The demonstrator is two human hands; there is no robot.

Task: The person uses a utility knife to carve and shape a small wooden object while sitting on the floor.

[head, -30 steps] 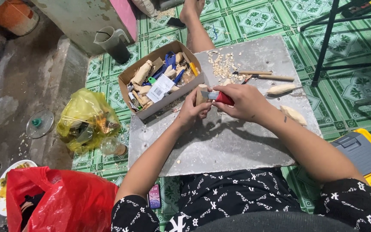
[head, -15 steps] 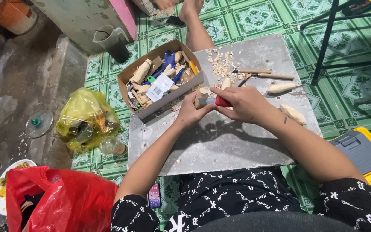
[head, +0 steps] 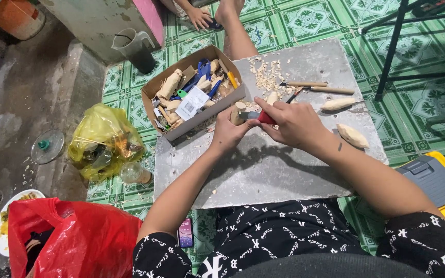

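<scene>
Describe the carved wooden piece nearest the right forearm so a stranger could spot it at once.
Start at the grey board lying on the green tiled floor. Go to its right edge, just beyond the right hand: the pale, spindle-shaped wooden piece lies there alone. A similar wooden piece lies above it, nearer the two wooden-handled tools; ours is the one closer to the person.

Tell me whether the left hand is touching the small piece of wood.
Touching. The head view shows the left hand with its fingers wrapped around the small piece of wood, no gap visible.
</scene>
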